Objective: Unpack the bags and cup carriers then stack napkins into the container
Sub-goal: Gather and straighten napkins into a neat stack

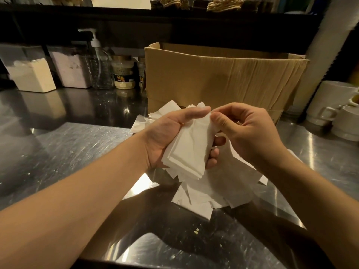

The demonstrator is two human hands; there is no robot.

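Looks like the napkin-stacking step: left hand (167,133) has its grip wrapped round a napkin stack (186,152), held just in front of the cardboard box (223,74), while the right hand (250,131) pinches its top edge. More loose napkins (209,193) lie on the tabletop (77,144) below; next I'd guess square the stack up, though I can't spot the container.

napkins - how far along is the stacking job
Done: napkins are out, lying in a loose pile on the steel counter. In hand: the left hand holds a small stack while the right hand pinches its top edge. Left: the pile remains loose; no filled container shows.
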